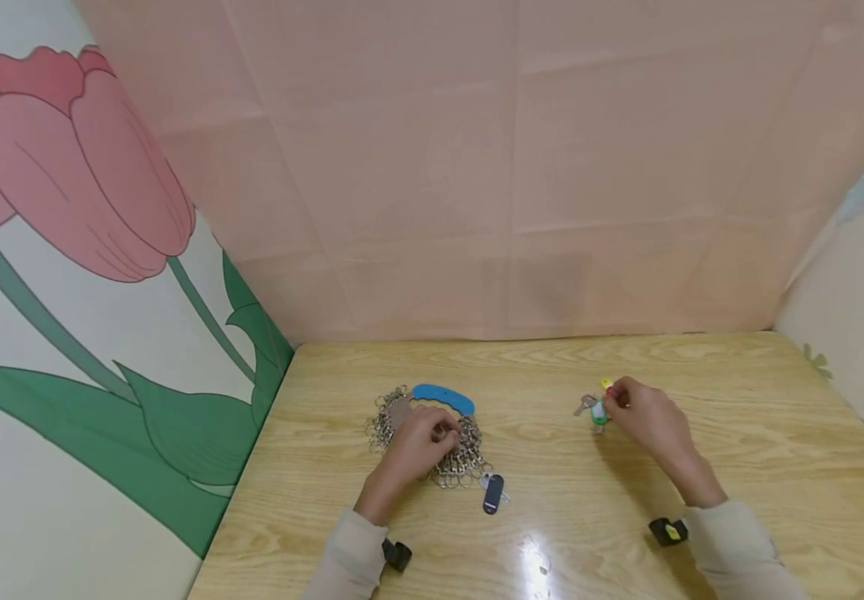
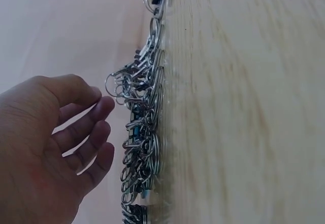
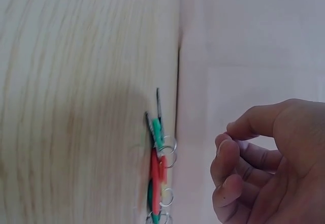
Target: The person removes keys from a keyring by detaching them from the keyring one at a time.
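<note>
A heap of silver key rings with clasps (image 1: 464, 458) lies on the table, left of the middle. Over it hovers my left hand (image 1: 420, 442), fingers loosely bent. In the left wrist view its thumb and index tips come very close to one upright ring (image 2: 109, 85); whether they touch it is unclear. Farther right, my right hand (image 1: 652, 418) hangs just above a small group of keys (image 1: 586, 403) with a green key tag (image 1: 599, 412) and a red tag (image 3: 155, 170). Nothing is between its loosely curled fingers, and the right wrist view shows it apart from the keys.
A blue curved strip (image 1: 442, 397) lies at the far side of the heap. Near its front right edge is a dark key tag (image 1: 493, 495) with a key. A pink cloth (image 1: 506, 208) hangs behind the wooden table (image 1: 529, 367), and a tulip-painted wall (image 1: 64, 167) borders it at left.
</note>
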A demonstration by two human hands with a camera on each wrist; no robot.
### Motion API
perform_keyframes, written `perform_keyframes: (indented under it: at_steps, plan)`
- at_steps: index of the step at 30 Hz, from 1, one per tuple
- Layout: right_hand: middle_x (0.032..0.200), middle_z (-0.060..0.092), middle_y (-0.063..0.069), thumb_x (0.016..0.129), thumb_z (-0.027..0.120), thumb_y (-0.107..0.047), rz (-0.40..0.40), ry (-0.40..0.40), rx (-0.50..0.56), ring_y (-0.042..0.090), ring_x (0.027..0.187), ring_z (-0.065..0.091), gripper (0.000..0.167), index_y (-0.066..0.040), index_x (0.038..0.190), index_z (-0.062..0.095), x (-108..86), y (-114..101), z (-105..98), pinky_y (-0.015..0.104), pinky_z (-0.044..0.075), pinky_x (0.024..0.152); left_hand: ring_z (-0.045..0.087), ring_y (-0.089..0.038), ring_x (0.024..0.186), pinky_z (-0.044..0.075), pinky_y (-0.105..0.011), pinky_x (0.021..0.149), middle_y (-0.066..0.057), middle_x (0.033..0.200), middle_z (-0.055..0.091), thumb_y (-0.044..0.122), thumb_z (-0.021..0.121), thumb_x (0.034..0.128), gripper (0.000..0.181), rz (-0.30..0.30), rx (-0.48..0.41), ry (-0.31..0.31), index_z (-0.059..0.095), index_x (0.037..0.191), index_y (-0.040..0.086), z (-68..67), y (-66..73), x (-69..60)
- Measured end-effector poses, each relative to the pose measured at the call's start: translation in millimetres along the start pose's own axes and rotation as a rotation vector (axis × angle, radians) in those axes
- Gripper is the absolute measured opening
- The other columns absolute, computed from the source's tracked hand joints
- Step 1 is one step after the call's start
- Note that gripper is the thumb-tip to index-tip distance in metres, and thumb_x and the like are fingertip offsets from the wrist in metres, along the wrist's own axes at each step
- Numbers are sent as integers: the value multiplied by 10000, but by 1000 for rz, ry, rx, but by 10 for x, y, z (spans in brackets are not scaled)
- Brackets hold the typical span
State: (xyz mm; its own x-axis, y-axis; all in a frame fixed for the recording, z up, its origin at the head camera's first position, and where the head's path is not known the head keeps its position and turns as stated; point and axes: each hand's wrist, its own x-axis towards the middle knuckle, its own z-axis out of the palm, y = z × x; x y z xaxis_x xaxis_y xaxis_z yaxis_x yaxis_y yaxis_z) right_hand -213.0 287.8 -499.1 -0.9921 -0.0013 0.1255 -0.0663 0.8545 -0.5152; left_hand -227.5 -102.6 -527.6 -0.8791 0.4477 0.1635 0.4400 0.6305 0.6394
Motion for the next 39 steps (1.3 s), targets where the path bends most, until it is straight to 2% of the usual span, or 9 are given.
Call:
perform_keyframes:
  at_steps: [5, 10, 18, 22, 25, 29, 39]
  plan:
    - [977, 768, 159, 1035, 635, -256, 4, -9, 10, 195, 717, 642, 235, -34, 1070, 704, -40, -109, 10, 327, 456, 541, 619, -75, 921, 553, -210, 797, 47, 1035, 735, 155, 713, 1023, 98, 26, 27, 1, 785, 1087, 137, -1, 45, -16]
    - [927, 765, 92, 1050, 641, -300, -4, 1, 22, 165, 719, 635, 239, -71, 1039, 709, -73, -198, 32, 326, 448, 555, 623, -86, 943, 556, -188, 805, 33, 1058, 739, 126, 724, 1009, 107, 52, 4, -21, 779, 1100, 115, 12, 111, -29]
    - [868, 756, 71, 1020, 680, -198, -77, 61, 12, 147, 643, 578, 158, -53, 982, 730, -121, -326, 80, 330, 435, 519, 626, -74, 963, 552, -170, 826, 45, 1041, 744, 119, 721, 1012, 95, 86, 16, -64, 780, 1086, 121, 53, 205, -65]
    - [846, 752, 19, 991, 699, -176, -92, 72, -13, 127, 682, 614, 101, -82, 984, 733, -153, -367, 144, 402, 483, 594, 605, -39, 964, 547, -159, 828, 70, 1038, 725, 142, 719, 1018, 100, 78, 17, -86, 779, 1099, 135, 88, 236, -84]
    - [812, 722, -3, 977, 702, -170, -110, 68, -2, 112, 653, 583, 78, -95, 957, 714, -179, -408, 190, 352, 468, 596, 597, -28, 967, 542, -168, 842, 87, 1040, 728, 143, 723, 1014, 98, 83, 31, -93, 780, 1094, 149, 114, 247, -93]
    - [793, 689, -8, 970, 704, -159, -113, 40, 27, 106, 603, 511, 71, -99, 934, 697, -217, -500, 235, 268, 391, 530, 588, -28, 980, 540, -184, 868, 96, 1050, 728, 139, 728, 995, 113, 91, 35, -102, 783, 1092, 155, 140, 263, -111]
    - [807, 678, -9, 960, 717, -138, -123, 4, 47, 92, 600, 491, 53, -97, 931, 698, -298, -696, 351, 241, 375, 505, 623, -29, 1030, 544, -203, 921, 102, 1087, 733, 174, 736, 990, 112, 129, 71, -120, 790, 1087, 177, 205, 294, -117]
